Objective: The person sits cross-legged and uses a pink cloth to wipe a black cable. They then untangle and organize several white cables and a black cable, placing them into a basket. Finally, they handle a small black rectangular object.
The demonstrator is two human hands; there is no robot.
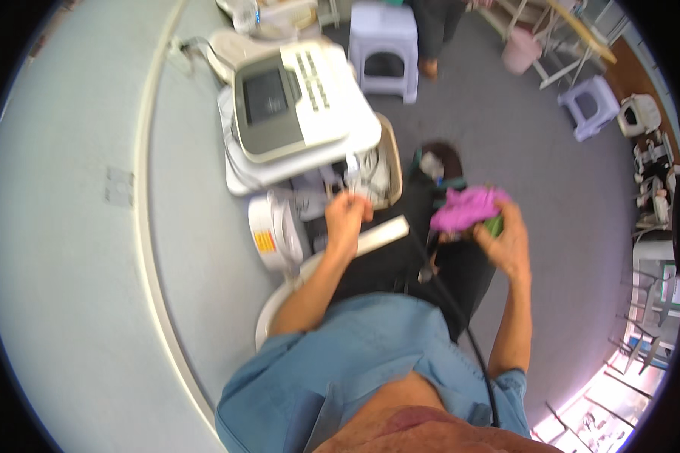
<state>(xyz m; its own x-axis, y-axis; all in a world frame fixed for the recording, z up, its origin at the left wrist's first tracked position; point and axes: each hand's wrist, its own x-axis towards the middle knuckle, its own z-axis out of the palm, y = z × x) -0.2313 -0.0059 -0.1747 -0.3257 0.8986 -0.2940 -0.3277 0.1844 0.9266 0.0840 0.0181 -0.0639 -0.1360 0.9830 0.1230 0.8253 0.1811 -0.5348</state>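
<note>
My right hand (507, 240) grips a crumpled pink cloth or soft sheet (469, 208), above my lap's right side. A green piece (493, 225) shows between its fingers, too blurred to name. My left hand (344, 221) is raised with curled fingers in front of an open box (395, 164) that holds cables and pale items. Just beyond the left fingertips is a small clear plastic piece (351, 167); whether the fingers hold it I cannot tell. Above the box stands a white electronic device (323, 122) with a dark screen and keypad, on a white shelf (294, 170).
A white rounded unit (272, 232) with an orange label stands by the wall at left. A pale bar (382, 235) lies beside my left forearm. Lavender plastic stools (382, 25), a pink bin (521, 51) and a person's legs (436, 28) are farther off. A black cord (476, 345) crosses my shirt.
</note>
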